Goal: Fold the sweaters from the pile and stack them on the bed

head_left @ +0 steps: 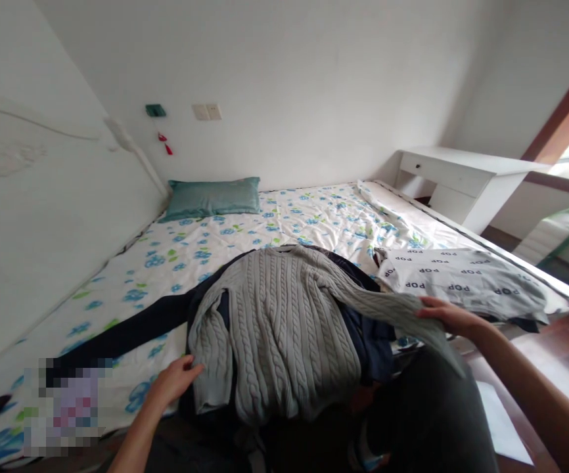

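A grey cable-knit sweater lies spread over dark navy clothing at the near edge of the bed. One navy sleeve stretches out to the left from beneath it. My left hand is closed at the outer edge of the sweater's left-side sleeve, with the fingertips on the knit. On the other side, my right hand pinches the opposite sleeve and holds it out over the bed's edge, above my knee. The end of that sleeve hangs down past my fingers.
White bedding with blue flowers covers the bed. A green pillow lies at the far end. To the right is a pale garment printed "POP". A white desk stands beyond. At lower left, a blurred patch hides something.
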Motion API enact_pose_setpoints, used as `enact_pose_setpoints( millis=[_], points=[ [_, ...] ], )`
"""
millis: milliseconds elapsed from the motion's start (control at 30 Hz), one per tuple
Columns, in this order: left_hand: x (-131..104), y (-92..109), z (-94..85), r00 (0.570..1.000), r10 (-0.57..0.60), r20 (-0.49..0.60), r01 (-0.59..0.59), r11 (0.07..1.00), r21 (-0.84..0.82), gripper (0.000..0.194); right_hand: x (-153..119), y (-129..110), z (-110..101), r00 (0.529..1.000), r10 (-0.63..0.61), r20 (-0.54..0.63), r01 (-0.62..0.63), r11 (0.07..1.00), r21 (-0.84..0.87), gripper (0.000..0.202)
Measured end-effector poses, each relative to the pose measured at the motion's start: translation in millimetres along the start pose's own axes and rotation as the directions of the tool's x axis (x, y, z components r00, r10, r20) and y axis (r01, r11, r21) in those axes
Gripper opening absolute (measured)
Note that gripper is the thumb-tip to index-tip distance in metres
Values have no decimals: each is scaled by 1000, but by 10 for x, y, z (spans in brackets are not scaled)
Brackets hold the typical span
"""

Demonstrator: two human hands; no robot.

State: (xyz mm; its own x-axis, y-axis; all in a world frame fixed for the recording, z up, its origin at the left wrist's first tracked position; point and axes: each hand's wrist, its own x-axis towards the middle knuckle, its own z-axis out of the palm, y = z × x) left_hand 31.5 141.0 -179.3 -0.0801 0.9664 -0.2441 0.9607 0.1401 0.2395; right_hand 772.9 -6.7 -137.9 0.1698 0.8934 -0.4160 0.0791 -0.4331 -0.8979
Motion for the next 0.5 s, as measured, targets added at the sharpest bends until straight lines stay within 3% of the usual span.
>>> enact_pose_setpoints(
  millis=[100, 200, 300, 367, 400, 433, 500],
  points=[
    [185, -138, -502, 993, -71, -94, 75, 996, 45, 18, 83, -471, -677, 996, 16, -87, -8, 996, 90, 30],
    [300, -346, -1167, 954, -141, -264, 182, 974, 136, 27, 262, -801, -1299, 964, -70, -258, 70, 998, -11, 31],
    [290, -543, -1654, 822, -61, -567, 201, 962, 188, 30, 543, -851, -1715, 849, -173, -499, 25, 957, -288, 26],
    [244, -626, -1739, 713, 1, -701, 136, 981, 139, 30, 744, -742, -1833, 744, -243, -623, -90, 887, -454, 23],
    [221, -642, -1701, 679, -4, -734, 98, 992, 85, 30, 834, -660, -1834, 693, -268, -669, -156, 851, -502, 26],
    [201, -636, -1614, 667, -29, -745, 70, 997, 24, 30, 912, -569, -1791, 658, -284, -698, -206, 823, -530, 31],
    [163, -541, -1314, 701, -95, -707, 59, 995, -76, 33, 1018, -378, -1557, 638, -319, -700, -229, 790, -569, 39]
  ],
)
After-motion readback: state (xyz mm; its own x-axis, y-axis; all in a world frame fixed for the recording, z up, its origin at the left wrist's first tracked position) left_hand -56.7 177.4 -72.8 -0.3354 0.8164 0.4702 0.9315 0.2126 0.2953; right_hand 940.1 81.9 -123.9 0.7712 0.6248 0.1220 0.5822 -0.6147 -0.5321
